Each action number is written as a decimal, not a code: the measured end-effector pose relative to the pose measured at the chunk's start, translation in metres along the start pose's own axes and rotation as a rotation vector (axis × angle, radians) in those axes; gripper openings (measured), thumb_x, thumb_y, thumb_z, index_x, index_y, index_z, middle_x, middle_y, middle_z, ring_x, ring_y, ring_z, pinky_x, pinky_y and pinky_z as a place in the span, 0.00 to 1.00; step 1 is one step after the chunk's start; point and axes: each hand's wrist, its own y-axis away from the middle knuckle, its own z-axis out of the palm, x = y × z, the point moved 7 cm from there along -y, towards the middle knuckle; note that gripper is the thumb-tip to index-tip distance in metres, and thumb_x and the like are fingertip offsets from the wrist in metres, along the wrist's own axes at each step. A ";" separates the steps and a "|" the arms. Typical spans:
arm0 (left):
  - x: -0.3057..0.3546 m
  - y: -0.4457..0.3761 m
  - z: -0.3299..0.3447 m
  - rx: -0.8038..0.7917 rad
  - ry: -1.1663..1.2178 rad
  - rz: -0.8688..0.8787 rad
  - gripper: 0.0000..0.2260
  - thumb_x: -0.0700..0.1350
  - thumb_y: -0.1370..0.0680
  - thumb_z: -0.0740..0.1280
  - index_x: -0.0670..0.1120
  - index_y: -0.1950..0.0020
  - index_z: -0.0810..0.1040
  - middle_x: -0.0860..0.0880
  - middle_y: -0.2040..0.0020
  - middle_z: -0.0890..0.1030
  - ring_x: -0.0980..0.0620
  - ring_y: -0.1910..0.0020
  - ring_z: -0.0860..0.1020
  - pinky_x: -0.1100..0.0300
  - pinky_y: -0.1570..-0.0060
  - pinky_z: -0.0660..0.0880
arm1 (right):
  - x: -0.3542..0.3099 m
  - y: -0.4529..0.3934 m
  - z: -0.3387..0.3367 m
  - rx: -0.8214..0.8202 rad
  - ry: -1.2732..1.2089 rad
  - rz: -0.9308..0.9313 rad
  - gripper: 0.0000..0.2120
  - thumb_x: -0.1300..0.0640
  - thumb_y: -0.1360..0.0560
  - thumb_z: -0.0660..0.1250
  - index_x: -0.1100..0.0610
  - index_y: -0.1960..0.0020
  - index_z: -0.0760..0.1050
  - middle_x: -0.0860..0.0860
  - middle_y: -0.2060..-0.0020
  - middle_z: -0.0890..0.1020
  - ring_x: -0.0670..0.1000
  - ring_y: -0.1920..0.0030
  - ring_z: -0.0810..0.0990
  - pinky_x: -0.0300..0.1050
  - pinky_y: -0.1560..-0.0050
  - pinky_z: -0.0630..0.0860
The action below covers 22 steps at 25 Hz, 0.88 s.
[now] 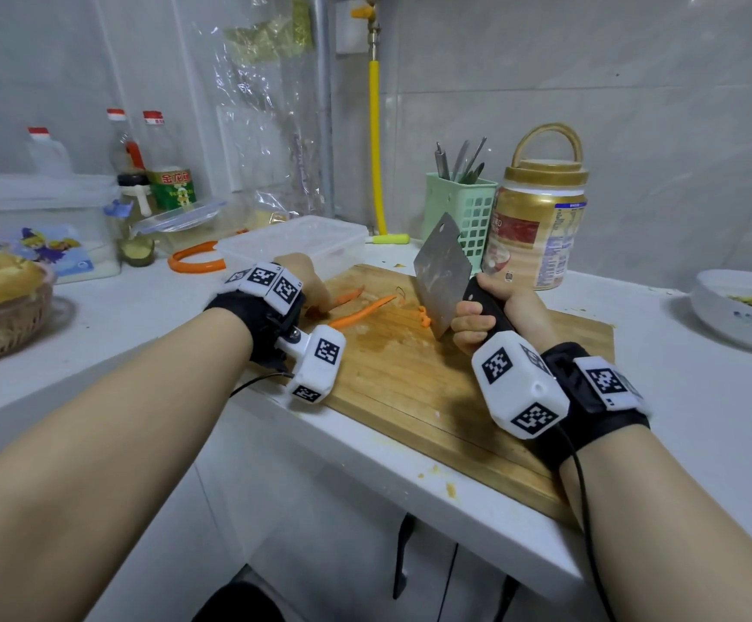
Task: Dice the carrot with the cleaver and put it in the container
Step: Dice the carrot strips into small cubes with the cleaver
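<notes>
The right hand (484,318) has a full, closed grip round the black handle of the cleaver (442,273), fingers wrapped under and thumb on top; the blade tilts up and away, its heel corner low near the board (410,388), which looks like the raised part of a chopping stroke. The wrist is cocked, the forearm coming in from the lower right. Just left of the blade's lower corner lie a few small carrot bits (424,317). Further left, long thin carrot strips (362,311) lie on the board, their near ends under the left hand (309,280). That hand rests on the board with its fingers bent down onto the strips, probably pinning them so they do not roll under the blade; whether the fingers curl round them cannot be told, since the wrist band hides them. Just behind the left hand, touching the board's far edge on the bench (679,374), sits the clear container (293,244), close enough for a short transfer.
</notes>
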 end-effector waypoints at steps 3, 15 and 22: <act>0.011 -0.002 -0.001 0.041 0.014 0.038 0.11 0.44 0.33 0.74 0.44 0.68 0.73 0.46 0.67 0.77 0.49 0.68 0.74 0.62 0.71 0.67 | -0.001 -0.001 0.000 -0.015 -0.008 -0.006 0.16 0.49 0.19 0.55 0.57 0.61 0.65 0.48 0.77 0.66 0.44 0.83 0.64 0.35 0.81 0.62; 0.034 -0.002 0.026 -0.153 0.113 0.191 0.11 0.48 0.31 0.77 0.43 0.61 0.79 0.47 0.62 0.77 0.50 0.58 0.74 0.58 0.59 0.68 | 0.003 -0.003 0.008 -0.072 -0.035 0.010 0.15 0.52 0.21 0.53 0.57 0.64 0.63 0.49 0.77 0.66 0.44 0.83 0.64 0.34 0.82 0.61; 0.037 -0.003 0.031 -0.116 0.292 0.281 0.13 0.50 0.34 0.76 0.43 0.58 0.81 0.47 0.62 0.77 0.50 0.59 0.74 0.56 0.55 0.71 | -0.001 -0.014 0.018 -0.083 -0.078 -0.005 0.15 0.53 0.20 0.52 0.57 0.64 0.64 0.49 0.77 0.67 0.45 0.83 0.64 0.33 0.81 0.61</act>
